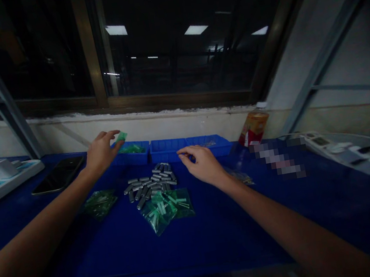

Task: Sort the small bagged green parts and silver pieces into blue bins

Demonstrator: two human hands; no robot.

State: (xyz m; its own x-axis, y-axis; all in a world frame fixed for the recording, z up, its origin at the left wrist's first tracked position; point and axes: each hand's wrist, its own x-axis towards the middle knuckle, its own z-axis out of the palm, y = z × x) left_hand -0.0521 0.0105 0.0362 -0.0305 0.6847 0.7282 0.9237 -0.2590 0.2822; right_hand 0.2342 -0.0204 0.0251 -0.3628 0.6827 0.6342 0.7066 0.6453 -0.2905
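My left hand is raised over the left blue bin, with a small green plastic bag pinched between thumb and fingers. More green bags lie inside that bin. My right hand hovers before the middle and right bins, its thumb and fingertips drawn together; whatever they may hold is too small to make out. Between the hands lies a pile of grey metal cylinders. Closer to me, two green bags with light strips inside overlap the pile's edge. Another filled green bag rests beneath my left forearm.
Along the wall stand a middle blue bin and a right blue bin with small pieces. A clear bag lies by my right wrist. A bottle stands back right; a phone and power strip are left.
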